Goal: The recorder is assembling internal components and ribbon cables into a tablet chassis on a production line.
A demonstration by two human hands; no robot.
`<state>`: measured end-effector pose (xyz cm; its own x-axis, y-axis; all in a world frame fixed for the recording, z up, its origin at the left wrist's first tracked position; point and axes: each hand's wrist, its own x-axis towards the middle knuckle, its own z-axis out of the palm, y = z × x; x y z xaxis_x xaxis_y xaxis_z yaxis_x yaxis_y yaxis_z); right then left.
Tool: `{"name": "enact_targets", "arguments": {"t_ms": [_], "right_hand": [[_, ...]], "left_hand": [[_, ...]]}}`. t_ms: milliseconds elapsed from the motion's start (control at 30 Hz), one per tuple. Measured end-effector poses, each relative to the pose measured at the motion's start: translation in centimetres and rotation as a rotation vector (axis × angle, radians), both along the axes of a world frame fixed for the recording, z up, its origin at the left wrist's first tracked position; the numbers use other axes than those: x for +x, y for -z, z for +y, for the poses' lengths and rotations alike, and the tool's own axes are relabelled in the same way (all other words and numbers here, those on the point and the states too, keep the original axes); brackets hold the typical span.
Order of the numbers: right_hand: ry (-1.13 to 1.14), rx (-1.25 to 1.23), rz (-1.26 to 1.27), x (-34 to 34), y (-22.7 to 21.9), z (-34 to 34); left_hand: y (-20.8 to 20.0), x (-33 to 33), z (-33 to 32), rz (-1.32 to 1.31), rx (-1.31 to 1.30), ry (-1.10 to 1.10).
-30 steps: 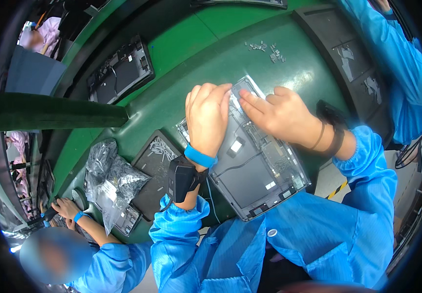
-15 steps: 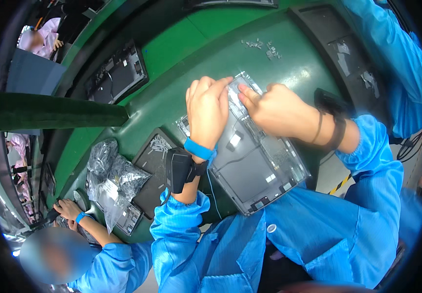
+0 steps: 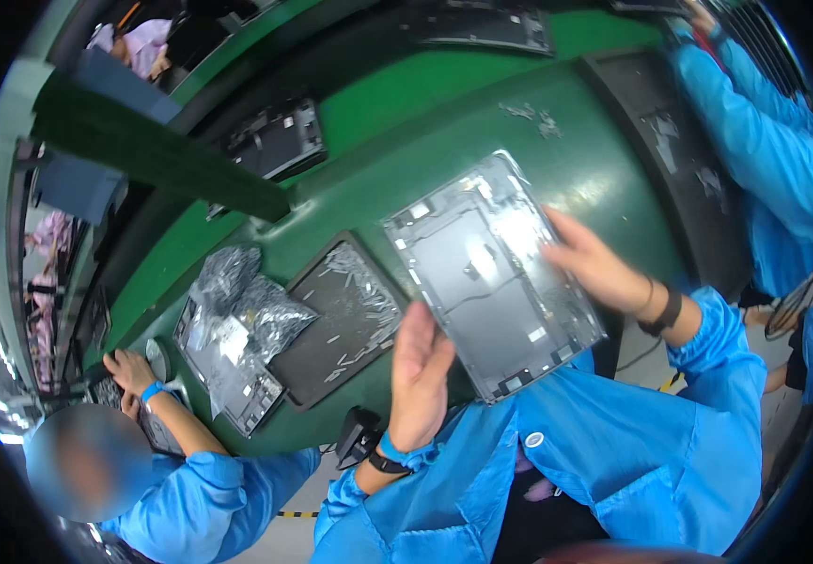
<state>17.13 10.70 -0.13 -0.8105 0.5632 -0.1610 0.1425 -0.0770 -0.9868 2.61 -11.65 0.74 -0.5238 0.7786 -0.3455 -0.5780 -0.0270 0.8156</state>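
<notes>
A grey laptop case panel (image 3: 491,291), with its inner side up and thin cables and small parts on it, lies tilted in front of me at the table's near edge. My right hand (image 3: 594,263) grips its right edge, fingers on the rim. At the lower left edge is my left hand (image 3: 418,381), its palm turned toward the panel and its fingers along the side; part of the grip is hidden under the edge. Left of the panel, a dark tray (image 3: 331,324) holds several small grey strips.
Crumpled clear plastic bags (image 3: 237,301) lie on another laptop panel (image 3: 254,402) at left. Small grey scraps (image 3: 543,122) lie on the green table (image 3: 378,193). A dark tray (image 3: 651,179) stands at right. A co-worker (image 3: 181,479) sits at left; a blue sleeve (image 3: 745,141) shows at right.
Both hands have moved from the panel's far end down to its left and right sides. The panel's upper part and the dark tray with strips are now uncovered. The view has shifted slightly.
</notes>
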Motion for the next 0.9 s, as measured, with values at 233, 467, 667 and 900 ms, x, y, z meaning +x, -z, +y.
{"name": "enact_targets", "arguments": {"t_ms": [233,467,667,900], "right_hand": [[0.181,-0.25,0.052,0.2,0.2,-0.8],[0.14,0.028,-0.029,-1.1,-1.1,1.1],[0.094,0.021,-0.032,-4.3,-0.9,4.3],[0.203,-0.038,0.08,-4.8,-0.2,3.4]], "left_hand": [[2.2,-1.0,0.5,0.122,-0.065,0.21],[3.3,-1.5,1.1,0.164,-0.033,0.212],[3.8,-1.7,1.1,0.181,0.047,0.267],[3.9,-1.3,0.7,0.73,-0.124,0.324]]}}
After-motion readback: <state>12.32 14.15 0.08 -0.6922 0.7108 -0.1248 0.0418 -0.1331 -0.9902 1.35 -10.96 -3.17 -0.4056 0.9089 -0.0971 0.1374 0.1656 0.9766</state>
